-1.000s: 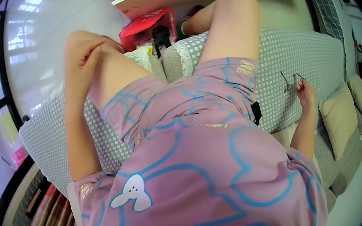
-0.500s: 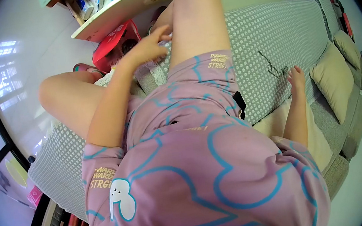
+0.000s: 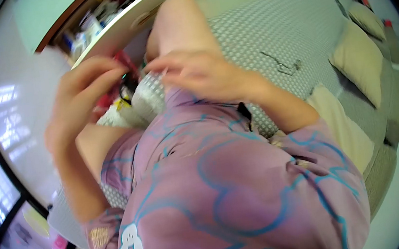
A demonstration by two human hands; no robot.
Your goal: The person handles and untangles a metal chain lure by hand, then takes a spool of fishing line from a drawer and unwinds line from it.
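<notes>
My left hand [image 3: 82, 92] is raised at the left, over my bent leg, smeared by motion. Its fingers and thumb curve towards each other; I cannot tell whether anything is between them. Just beyond their tips shows a small dark object [image 3: 128, 86] with a green spot, overlapping a red bag [image 3: 124, 60]. My right hand [image 3: 208, 73] reaches across my thigh from the right, blurred, with fingers stretched out and apart. Below and between the hands lies white lacy cloth [image 3: 147, 93] between my legs, with a yellow patch [image 3: 122, 103] beside it.
I sit on a sofa with a grey-white patterned cover [image 3: 296, 16]. A dark cord [image 3: 279, 63] lies on it to the right, near beige cushions [image 3: 360, 65]. Ahead stands a white table [image 3: 140, 19] with small boxes and clutter on its shelf.
My right hand has swung from beside the cushions to in front of my lap. My left hand has moved left and back towards me, and the view has shifted.
</notes>
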